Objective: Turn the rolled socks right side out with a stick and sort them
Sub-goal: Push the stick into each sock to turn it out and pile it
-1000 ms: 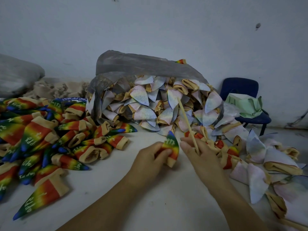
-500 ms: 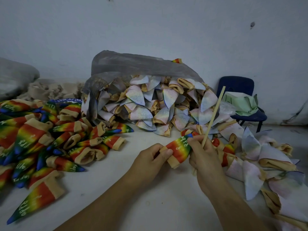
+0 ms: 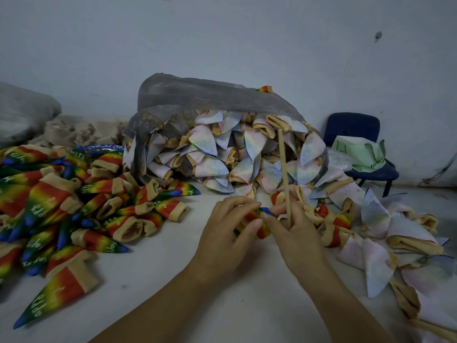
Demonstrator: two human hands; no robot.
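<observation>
Where socks [image 3: 61,206] lie, white table [image 3: 173,280], grey wall [image 3: 222,45].

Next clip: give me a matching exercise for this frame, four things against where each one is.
1. thin wooden stick
2. rainbow-striped rolled sock
3. grey plastic bag
4. dark blue chair

A. by the wall, far right
B. upright in the right hand
C. gripped by the left hand
D. over the pale sock heap

Pairs: 1-B, 2-C, 3-D, 4-A
</observation>
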